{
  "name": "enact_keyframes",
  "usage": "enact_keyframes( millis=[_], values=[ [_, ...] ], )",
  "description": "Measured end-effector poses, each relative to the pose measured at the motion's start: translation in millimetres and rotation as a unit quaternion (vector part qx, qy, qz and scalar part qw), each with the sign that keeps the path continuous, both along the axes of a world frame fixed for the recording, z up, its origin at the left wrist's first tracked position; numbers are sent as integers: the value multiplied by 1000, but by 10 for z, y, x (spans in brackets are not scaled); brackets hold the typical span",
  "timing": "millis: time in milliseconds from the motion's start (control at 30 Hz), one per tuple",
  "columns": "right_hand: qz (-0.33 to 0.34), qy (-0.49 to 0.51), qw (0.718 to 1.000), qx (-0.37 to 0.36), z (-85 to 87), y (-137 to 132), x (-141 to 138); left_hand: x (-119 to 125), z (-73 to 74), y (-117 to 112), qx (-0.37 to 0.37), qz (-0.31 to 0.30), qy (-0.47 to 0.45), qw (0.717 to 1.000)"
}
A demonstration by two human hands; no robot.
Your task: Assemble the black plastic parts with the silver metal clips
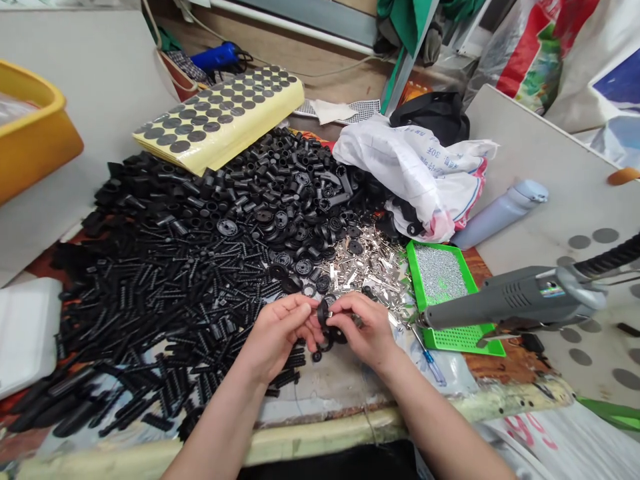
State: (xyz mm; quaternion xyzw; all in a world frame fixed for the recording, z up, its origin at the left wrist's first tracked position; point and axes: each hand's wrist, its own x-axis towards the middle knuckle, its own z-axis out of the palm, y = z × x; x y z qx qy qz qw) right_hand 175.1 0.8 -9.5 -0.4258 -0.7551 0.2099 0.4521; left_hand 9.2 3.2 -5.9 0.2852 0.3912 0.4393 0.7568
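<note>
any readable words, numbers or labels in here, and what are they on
"30K" in blue on the white plastic bag; the print beside it is too blurred to read.
Pink lettering on the white sack: too cut off and blurred to read.
Sticker on the grey hot glue gun: too small to read.

A green tray [417, 273] holds many small silver grains [440, 277]. A grey hot glue gun [505, 300] lies across the right part of this tray, and a screwdriver with blue handle [429, 357] lies just beside its lower left corner. Behind the tray is a white plastic bag [410, 173], and a grey bottle [500, 213] lies behind it to the right. Far to the left of the tray are a sheet of round black stickers [215, 113] and a yellow plastic bin [30, 130].
</note>
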Motion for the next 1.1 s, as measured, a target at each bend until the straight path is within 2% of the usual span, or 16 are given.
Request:
enact_keyframes(
  millis=[167, 367, 567, 767, 967, 1100],
  values=[
    [1, 1, 1000, -1, -8, -3, -14, -11, 6, -1, -10, -9, -14, 1000],
    [21, 17, 1000, -11, 9, -35, -25, -10, -69, -19, -23, -57, -16, 998],
    [8, 3, 999, -45, 70, -65, -25, 8, -84, -27, 14, -32, 32, 999],
    [-28, 6, 999, -42, 75, -58, -9, 13, -42, -32, 55, -46, 7, 997],
    [16, 26, 998, -54, 61, -34, 46, 23, -59, -30, 70, -26, 40, 996],
    [-2, 10, 998, -62, 62, -43, 49, 40, -74, -25, 75, -1, 63, 995]
  ],
)
